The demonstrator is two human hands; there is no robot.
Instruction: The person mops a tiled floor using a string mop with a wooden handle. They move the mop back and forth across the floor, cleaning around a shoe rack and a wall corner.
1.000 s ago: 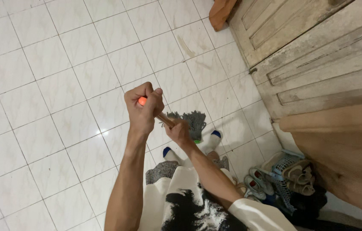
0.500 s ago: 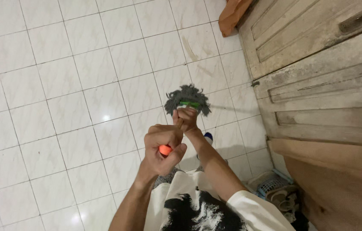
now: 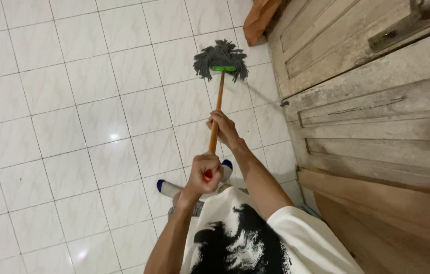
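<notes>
The left hand (image 3: 204,174) is clamped around the orange top end of the mop handle (image 3: 217,109), fingers fully wrapped, at about 6 o'clock in the view. The right hand (image 3: 223,128) is closed on the shaft just above it, toward 12 o'clock, with the forearm running down to 5 o'clock.

Change over the last second: the mop head (image 3: 220,59) lay close to the feet, directly beyond the hands; it now lies well out at 12 o'clock, near the wooden door (image 3: 377,101). The left hand has dropped toward the body while the right arm has extended. Judgement: a forward push stroke is near full reach, covering the white tiled floor (image 3: 57,116) alongside the door.

Pose: left elbow bent, wrist close to the white shirt (image 3: 296,238); right arm nearly straight. The handle tilts forward and slightly to 1 o'clock. An orange-brown object (image 3: 256,20) sits just beyond the mop head.
</notes>
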